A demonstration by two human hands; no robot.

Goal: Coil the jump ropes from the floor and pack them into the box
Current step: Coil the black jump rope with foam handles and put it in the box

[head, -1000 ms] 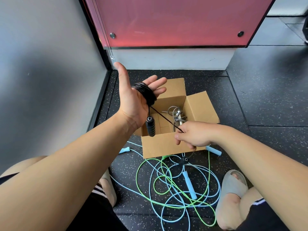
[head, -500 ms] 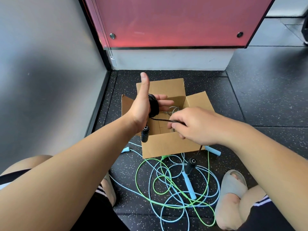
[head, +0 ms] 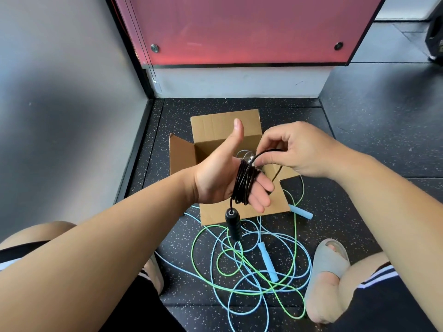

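open brown cardboard box (head: 278,200) on dark rubber floor (head: 359,140) by the corner; tangled green and blue jump ropes (head: 268,262) just before it.

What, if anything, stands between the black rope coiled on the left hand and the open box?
Nothing visible. The black rope wraps the left hand over the box, whose flaps are open. A silvery rope lies inside. The right hand pinches the loose end.

Right hand (head: 302,152) came up off the box (head: 225,123) front edge, swinging the black rope (head: 244,183) over the fingers (head: 262,185) of the left hand (head: 220,180). That hand dropped lower, its dangling handle (head: 233,224) now hanging past the box.
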